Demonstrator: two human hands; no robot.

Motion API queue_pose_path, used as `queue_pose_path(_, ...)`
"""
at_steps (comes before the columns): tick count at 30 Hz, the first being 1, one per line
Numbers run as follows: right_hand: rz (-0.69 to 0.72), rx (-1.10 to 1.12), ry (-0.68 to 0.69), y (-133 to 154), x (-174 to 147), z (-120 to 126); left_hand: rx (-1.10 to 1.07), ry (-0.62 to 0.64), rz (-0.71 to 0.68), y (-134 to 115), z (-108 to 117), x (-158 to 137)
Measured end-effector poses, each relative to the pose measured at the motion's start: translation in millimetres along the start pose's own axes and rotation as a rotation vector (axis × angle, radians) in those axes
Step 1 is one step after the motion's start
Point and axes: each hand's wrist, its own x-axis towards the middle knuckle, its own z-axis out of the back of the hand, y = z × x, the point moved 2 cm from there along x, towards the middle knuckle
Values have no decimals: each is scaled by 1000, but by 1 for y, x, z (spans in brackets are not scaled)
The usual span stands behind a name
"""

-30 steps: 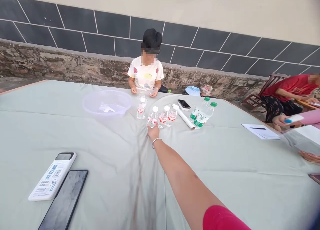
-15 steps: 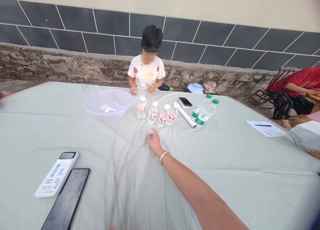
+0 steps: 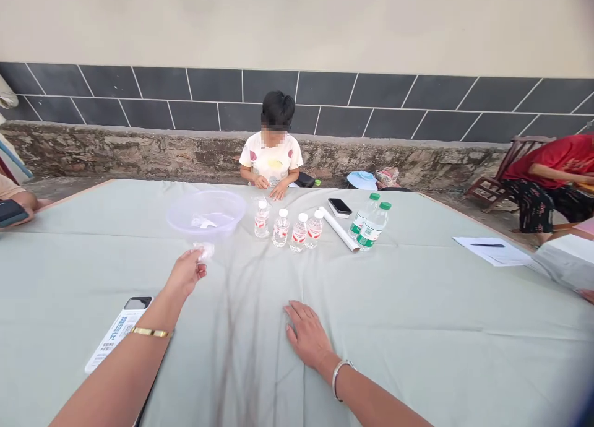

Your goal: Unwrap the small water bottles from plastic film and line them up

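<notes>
My left hand (image 3: 186, 271) pinches a crumpled piece of thin clear plastic (image 3: 205, 251) just in front of the pale purple basin (image 3: 174, 219). Inside that basin lies a whitish scrap (image 3: 204, 221). Palm down on the tablecloth (image 3: 394, 303), my right hand (image 3: 309, 333) has its fingers stretched out and holds nothing. Beyond it stand several small water bottles (image 3: 280, 230) with white caps and red-marked labels, upright in a loose row. A phone in a white case (image 3: 111, 343) lies below my left forearm, which mostly hides a dark phone there.
Two green-capped bottles (image 3: 370, 232) stand beside a white roll (image 3: 340, 230) and a black phone (image 3: 340, 207). Paper with a pen (image 3: 487, 246) lies at the right. A person (image 3: 273, 158) sits across the table; others sit at the left and right edges.
My left hand has come into view at the basin, holding the plastic. My right hand has drawn back from the bottles and now lies flat on the cloth. The camera view has tilted up.
</notes>
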Motion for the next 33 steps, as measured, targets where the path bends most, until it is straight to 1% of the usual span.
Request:
queue_pose_path(2, -13, -8, 15, 1, -2, 0, 5, -28, 44, -28, -20, 34)
queue_pose_path(4, -18, -9, 22, 1, -4, 0, -33, -36, 62, -47, -32, 60)
queue_pose_path(6, -15, 4, 12, 1, -5, -1, -103, -39, 60, -53, -38, 75)
queue_pose_path(7, -14, 10, 4, 1, -5, -1, -125, -28, 48, -50, -39, 76)
queue_pose_path(8, -17, 14, -1, 1, -5, -1, -123, -3, 29, -42, -39, 73)
queue_pose_path(10, -27, 15, 2, 2, -5, -1, -21, 86, -20, -15, -36, 56)
queue_pose_path(11, -30, 14, 7, 3, -6, -1, 82, 132, -43, 5, -32, 42)
queue_pose_path(13, -24, 11, 10, 7, -7, -1, 384, 203, -92, 51, -17, 10)
queue_pose_path(14, -16, 8, 8, 9, -8, 0, 552, 186, -150, 75, -4, -6)
queue_pose_path(17, -4, -11, -1, 12, -8, 0, 967, 253, -412, 139, 40, -49)
queue_pose_path(19, -11, -26, -2, 12, -8, -1, 1153, 308, -600, 169, 70, -70)
queue_pose_path(20, -15, -33, -2, 12, -8, -1, 1231, 331, -669, 180, 83, -78)
queue_pose_path(22, -20, -44, -1, 12, -7, -2, 1387, 379, -739, 194, 103, -91)
queue_pose_path(24, -20, -50, 4, 12, -7, -2, 1529, 395, -750, 198, 112, -100)
queue_pose_path(27, -14, -57, 19, 12, -6, -1, 1659, 367, -736, 193, 111, -107)
queue_pose_path(33, -23, -84, 35, 12, -3, 1, 1685, 391, -709, 183, 100, -112)
